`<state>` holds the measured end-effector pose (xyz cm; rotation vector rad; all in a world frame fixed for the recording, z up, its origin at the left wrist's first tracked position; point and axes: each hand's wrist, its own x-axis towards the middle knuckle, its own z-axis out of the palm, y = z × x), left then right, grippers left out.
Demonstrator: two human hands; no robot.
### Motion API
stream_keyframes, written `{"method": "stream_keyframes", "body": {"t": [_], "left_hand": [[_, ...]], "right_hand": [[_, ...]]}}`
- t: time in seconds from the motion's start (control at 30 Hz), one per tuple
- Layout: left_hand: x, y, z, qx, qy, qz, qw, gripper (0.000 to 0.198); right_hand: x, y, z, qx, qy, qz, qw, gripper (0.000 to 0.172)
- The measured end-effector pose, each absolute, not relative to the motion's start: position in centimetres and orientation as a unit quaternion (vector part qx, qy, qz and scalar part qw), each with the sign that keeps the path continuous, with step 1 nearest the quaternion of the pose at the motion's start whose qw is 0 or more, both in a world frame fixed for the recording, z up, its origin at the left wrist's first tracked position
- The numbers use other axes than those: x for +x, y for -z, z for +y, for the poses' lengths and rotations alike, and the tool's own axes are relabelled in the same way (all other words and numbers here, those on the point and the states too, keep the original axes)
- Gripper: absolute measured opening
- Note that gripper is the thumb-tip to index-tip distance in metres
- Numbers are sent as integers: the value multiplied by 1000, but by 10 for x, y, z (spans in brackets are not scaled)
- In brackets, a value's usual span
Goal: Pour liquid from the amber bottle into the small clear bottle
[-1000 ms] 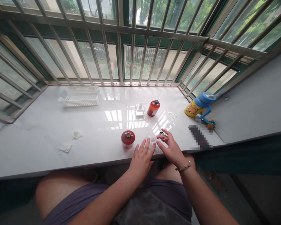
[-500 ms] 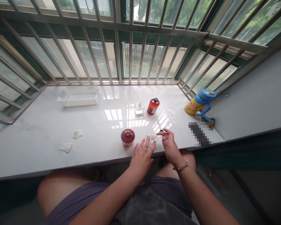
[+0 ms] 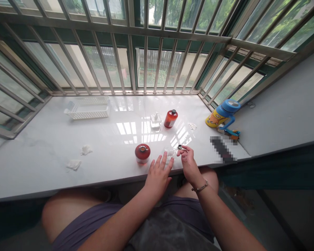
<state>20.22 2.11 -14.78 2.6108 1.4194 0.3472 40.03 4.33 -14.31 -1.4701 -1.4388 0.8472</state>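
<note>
My left hand [image 3: 158,174] lies palm down at the front of the white counter with its fingers spread. Its fingertips are on or beside a small clear container [image 3: 170,152] that has whitish contents, too indistinct to name; the hand partly covers it. To the right, my right hand [image 3: 188,162] has loosely bent fingers, slightly apart, and nothing visible between them. Just beyond its fingertips a small dark bottle cap [image 3: 179,147] rests hollow side up. Left of my left hand stands an uncapped red bottle [image 3: 142,155] with its round mouth showing.
A capped red bottle [image 3: 171,119] and a clear pump bottle [image 3: 156,120] stand farther back. A white basket [image 3: 89,108] is at back left, crumpled tissues [image 3: 86,150] at left. A blue-yellow flask [image 3: 222,113] stands right, near a blurred dark object [image 3: 223,149]. Metal bars [image 3: 159,66] line the window.
My right fingers have drawn back slightly toward me, and the dark cap, partly covered before, now shows fully. My left hand has stayed in place.
</note>
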Motion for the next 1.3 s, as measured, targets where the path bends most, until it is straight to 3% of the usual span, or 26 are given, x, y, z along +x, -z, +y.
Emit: {"method": "stream_keyframes", "body": {"t": [0.2,0.33,0.47,0.7,0.83,0.93,1.13,1.3], "left_hand": [[202,147,22,872,-103,474,68,97],[201,149,21,872,-105,474,65,99],[201,150,21,872,-112,473,62,102],[201,150,21,873,-115,470,61,101],[201,152,21,873,-113,470,64,92],[202,152,22,872,-114,471,66,93],[202,149,21,873,-114,469,67,92],[204,150,19,873,-116,470,62,87]], "right_hand": [[398,142,43,-575,-346,-592,447,73],[397,142,43,-596,-331,-566,463,61],[397,143,43,-567,-341,-600,450,59],[395,139,43,-568,-315,-602,465,37],[389,134,47,-563,-316,-628,434,44],[389,133,55,-603,-275,-617,425,47],[390,133,66,-623,-141,-663,391,33],[383,129,65,-629,-103,-676,370,27]]}}
